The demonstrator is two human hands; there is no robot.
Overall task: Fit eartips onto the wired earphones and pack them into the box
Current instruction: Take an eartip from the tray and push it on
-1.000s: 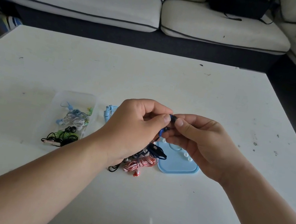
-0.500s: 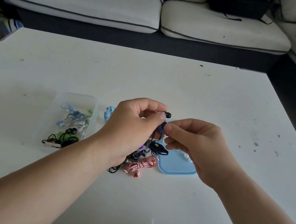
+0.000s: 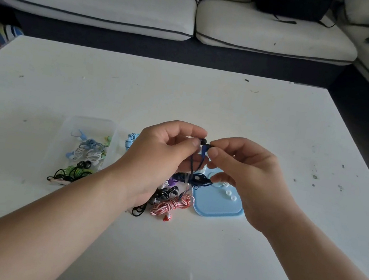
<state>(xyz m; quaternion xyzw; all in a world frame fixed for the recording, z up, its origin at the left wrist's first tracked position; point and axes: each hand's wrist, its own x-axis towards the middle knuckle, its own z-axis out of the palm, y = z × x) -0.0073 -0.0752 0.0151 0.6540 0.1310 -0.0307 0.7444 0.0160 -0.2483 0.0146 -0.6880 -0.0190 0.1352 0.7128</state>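
Right now I hold the dark blue earphones (image 3: 204,148) up over the middle of the table (image 3: 277,130). My left hand (image 3: 164,156) pinches a black-tipped bud between thumb and forefinger. My right hand (image 3: 245,173) pinches the part just beside it, though I cannot tell exactly what sits under those fingertips. The cable drops from the buds to a wound bundle (image 3: 196,179) hanging just above the tabletop.

Under my right hand lies a blue tray (image 3: 216,205) with a few white eartips (image 3: 228,192) on it. Just left of it is a loose heap of earphones (image 3: 172,204), red-and-white and black ones among them. Further left stands the clear box (image 3: 99,124), holding blue, white, green and black sets; a black cable spills over its near edge.

White tabletop stretches wide beyond my hands to the far edge, and to the right. A sofa (image 3: 198,18) runs behind that edge.
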